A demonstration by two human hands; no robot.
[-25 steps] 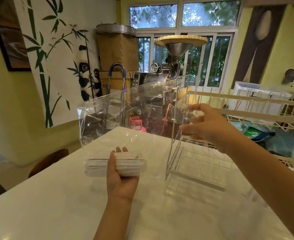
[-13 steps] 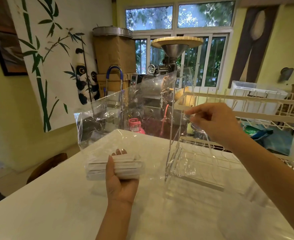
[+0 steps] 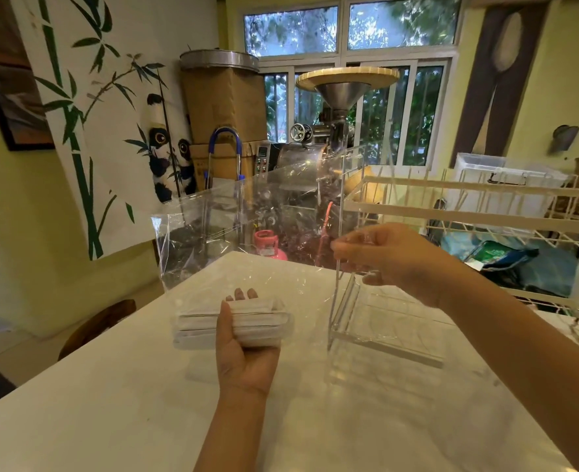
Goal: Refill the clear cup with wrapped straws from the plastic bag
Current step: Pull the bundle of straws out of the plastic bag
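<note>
White table (image 3: 111, 420). Right hand (image 3: 393, 260) had dropped, pinching the bag (image 3: 213, 233) mouth beside the holder (image 3: 383, 321); left hand (image 3: 247, 342) stayed clamped on the straws (image 3: 196, 325). Opening likely next.

White wrapped straws (image 3: 209, 323) bundled in upright clear bag (image 3: 213, 229).
</note>
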